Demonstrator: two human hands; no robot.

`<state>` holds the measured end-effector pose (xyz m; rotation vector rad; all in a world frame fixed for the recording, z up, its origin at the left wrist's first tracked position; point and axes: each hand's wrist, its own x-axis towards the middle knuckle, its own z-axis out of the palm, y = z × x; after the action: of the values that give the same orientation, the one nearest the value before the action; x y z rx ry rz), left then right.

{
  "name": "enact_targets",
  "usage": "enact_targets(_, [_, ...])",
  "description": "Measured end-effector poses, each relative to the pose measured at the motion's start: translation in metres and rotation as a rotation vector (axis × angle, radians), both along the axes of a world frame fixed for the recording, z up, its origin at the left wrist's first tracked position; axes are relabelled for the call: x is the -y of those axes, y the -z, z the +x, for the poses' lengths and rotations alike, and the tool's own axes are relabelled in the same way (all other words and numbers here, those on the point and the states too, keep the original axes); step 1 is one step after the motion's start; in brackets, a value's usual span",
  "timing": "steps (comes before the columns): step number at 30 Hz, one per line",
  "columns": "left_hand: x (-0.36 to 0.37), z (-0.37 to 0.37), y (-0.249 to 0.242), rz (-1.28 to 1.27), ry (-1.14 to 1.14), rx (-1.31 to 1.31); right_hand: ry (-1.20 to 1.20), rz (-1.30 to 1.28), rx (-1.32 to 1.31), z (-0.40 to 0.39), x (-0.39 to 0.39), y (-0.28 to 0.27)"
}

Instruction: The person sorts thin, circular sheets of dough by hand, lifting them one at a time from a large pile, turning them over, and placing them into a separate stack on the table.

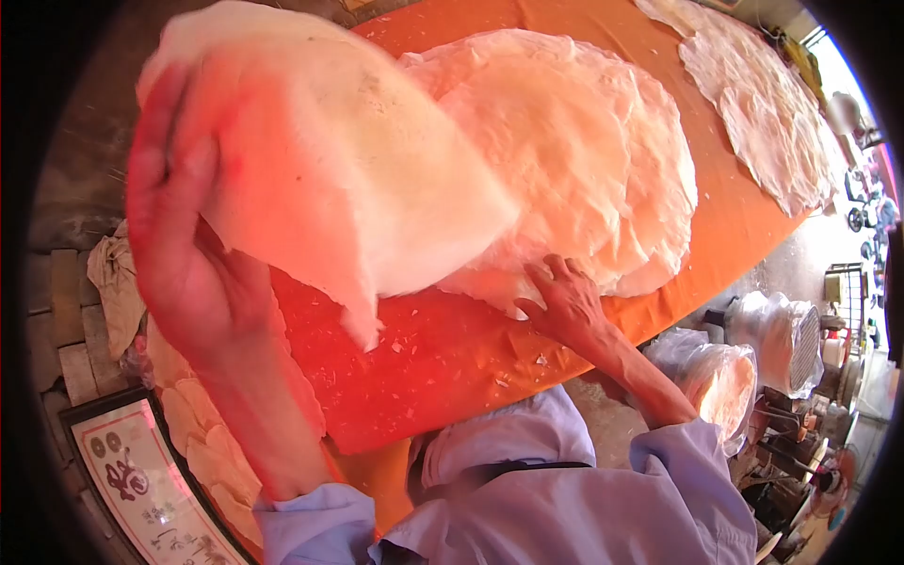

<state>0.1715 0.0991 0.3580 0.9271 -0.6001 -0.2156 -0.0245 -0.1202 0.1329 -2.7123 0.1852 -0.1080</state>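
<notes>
My left hand is raised at the left, closed on the edge of a large, thin flatbread. The flatbread hangs bent to the right, with a pointed corner dipping low, and partly covers the pile behind it. On the orange cloth lies a broad stack of wrinkled flatbreads. My right hand rests at the near edge of this stack, palm down, fingers apart and touching the margin.
Crumbs dot the orange-covered table. More thin sheets lie at its far right. Plastic-wrapped bundles stand beyond the right edge. A framed sign and smaller round pieces are at lower left, near a crumpled cloth.
</notes>
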Motion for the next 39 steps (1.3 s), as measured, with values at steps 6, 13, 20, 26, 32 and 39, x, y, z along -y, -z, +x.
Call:
enact_targets(6, [-0.026, -0.026, 0.165, 0.379, -0.229, -0.380, -0.038, 0.197, 0.288, 0.001, 0.002, -0.050])
enact_targets(13, [-0.069, -0.125, 0.266, 0.636, -0.151, -0.698, -0.059, -0.158, 0.347, 0.091, -0.020, -0.028])
enact_targets(20, [-0.213, -0.181, 0.266, 0.913, -0.464, -0.551, -0.095, -0.307, 0.084, 0.110, -0.067, 0.019])
enact_targets(26, [-0.317, -0.206, 0.256, 1.247, -0.902, -0.252, -0.377, 0.635, -0.054, 0.100, -0.265, 0.065])
enact_targets(32, [-0.411, -0.210, 0.274, 1.551, -1.001, 0.044, 0.122, 1.240, -0.674, 0.109, -0.410, 0.076])
enact_targets(39, [-0.477, -0.149, 0.299, 1.804, -0.897, 0.419, -0.239, 0.941, -0.439, 0.098, -0.443, 0.006])
